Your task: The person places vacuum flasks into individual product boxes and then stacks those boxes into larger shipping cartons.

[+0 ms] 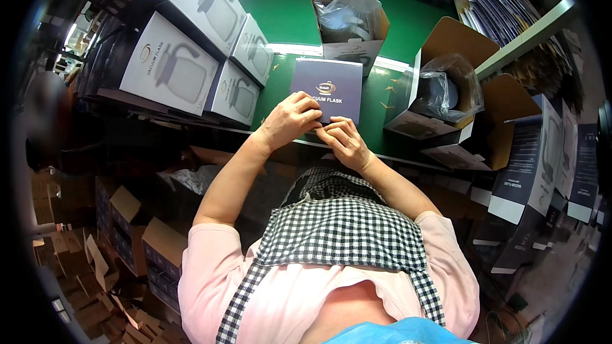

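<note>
A dark blue flask carton [326, 79] stands with its printed lid up, close to the front edge of the green table. Over the lid's near left corner, my left hand [292, 120] is closed, with its fingers curled and the fingertips together. Beside it, my right hand [347, 142] is also closed, thumb and fingers pinched at the lid's near edge. The fingertips of both hands almost meet there. What lies between them is too small and covered to make out.
Behind the carton stands an open box [354, 48] with a bagged flask; another open box [417, 105] with a bagged flask is on the right. White flask boxes [169, 67] are stacked at left. Flattened cartons [500, 9] lean far right, and brown cartons [167, 248] lie lower left.
</note>
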